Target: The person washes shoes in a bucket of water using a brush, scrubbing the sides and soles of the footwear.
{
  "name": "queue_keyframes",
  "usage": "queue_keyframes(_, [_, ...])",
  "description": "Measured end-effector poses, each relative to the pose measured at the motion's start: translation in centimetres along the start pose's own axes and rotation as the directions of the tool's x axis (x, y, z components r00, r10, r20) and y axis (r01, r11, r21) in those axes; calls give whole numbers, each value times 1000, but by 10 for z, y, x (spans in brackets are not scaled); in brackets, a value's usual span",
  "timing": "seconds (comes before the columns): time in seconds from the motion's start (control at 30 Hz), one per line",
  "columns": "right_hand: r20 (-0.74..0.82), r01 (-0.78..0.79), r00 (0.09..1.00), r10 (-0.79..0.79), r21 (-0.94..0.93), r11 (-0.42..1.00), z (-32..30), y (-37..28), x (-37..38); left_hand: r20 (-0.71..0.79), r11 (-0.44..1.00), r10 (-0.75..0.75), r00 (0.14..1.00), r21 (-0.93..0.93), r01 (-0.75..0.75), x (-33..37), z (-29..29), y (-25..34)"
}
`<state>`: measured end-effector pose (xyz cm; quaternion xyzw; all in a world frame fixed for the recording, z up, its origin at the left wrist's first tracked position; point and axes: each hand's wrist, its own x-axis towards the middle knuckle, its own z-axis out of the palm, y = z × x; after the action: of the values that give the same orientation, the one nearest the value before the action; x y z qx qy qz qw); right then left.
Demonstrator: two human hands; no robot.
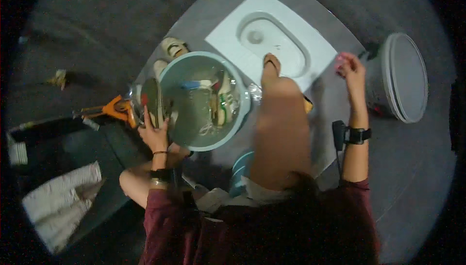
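Note:
My left hand (154, 135) grips a dark shoe sole (151, 99) held upright against the left rim of a pale green basin (244, 112). The basin holds water and several soaking pieces of footwear (222, 101). My right hand (352, 69) is raised far to the right, away from the basin, with its fingers closed on a small pink object (340, 62). My bare right leg (284, 124) lies between the two hands, its foot at the edge of a white squat toilet pan (286, 27).
A grey bucket (405, 76) stands right of my right hand. A pale shoe (174, 48) lies behind the basin. An orange tool (115, 107) and a white cloth (58, 202) lie on the dark floor at left.

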<state>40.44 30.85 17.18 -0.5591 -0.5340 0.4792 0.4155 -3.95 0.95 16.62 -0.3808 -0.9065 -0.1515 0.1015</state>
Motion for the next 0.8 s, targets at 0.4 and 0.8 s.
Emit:
queue_keyframes(0.4, [974,806,137,-180,-4,592,361,-149,27,585,-9,-522,620,-731,682,-26,-15,-5])
queue_keyframes(0.8, [975,896,167,-147,-88,435,519,152,-75,724,-326,-605,331,-604,727,-74,0,-11])
